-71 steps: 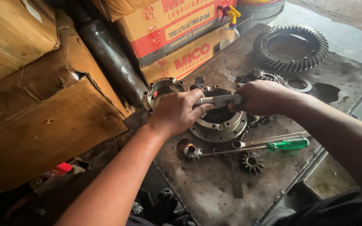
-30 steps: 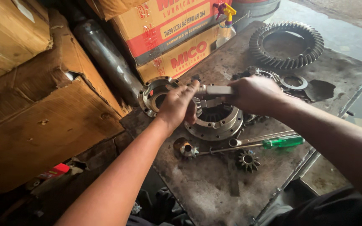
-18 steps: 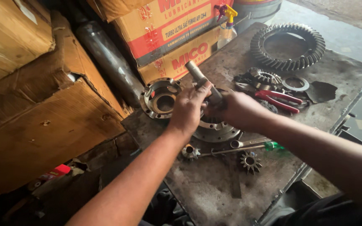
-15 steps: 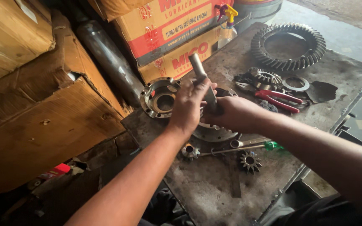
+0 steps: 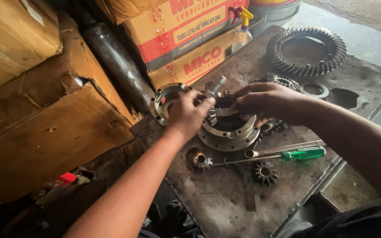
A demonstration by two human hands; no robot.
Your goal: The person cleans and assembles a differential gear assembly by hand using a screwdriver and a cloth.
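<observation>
On the desk [image 5: 225,207], a stained grey metal top, lie loose differential parts. Cardboard boxes [image 5: 36,123], big and brown, crowd its left side; behind stand red-and-yellow printed cartons [image 5: 186,39] with a dark metal tube [image 5: 115,61] leaning across them. Spray bottle [image 5: 242,26] with a yellow and red trigger just beside the cartons.

Ring gear [image 5: 307,52], large and toothed, lies flat at the far right corner, well apart from both hands. Thin flat ring [image 5: 315,90] near it.

Differential case [image 5: 229,132], round and flanged, sits mid-desk with its open side up. Second flanged housing half [image 5: 167,100] just beside it, to the left.

Left hand [image 5: 188,115] rests over the left rim of the case, fingers curled down on it; whether they grip anything I cannot tell. Right hand [image 5: 267,100] reaches in from the right, fingers pinched narrow on a short steel shaft [image 5: 224,112] lying across the mouth of the case. Another steel pin [image 5: 218,86] stands tilted just behind the left hand.

Near edge of the case: a ring spanner [image 5: 283,148] and a green-handled screwdriver [image 5: 303,154], side by side, touching or nearly so. Two small bevel pinions: one [image 5: 265,172] below the screwdriver, one [image 5: 200,160] near the left forearm.
</observation>
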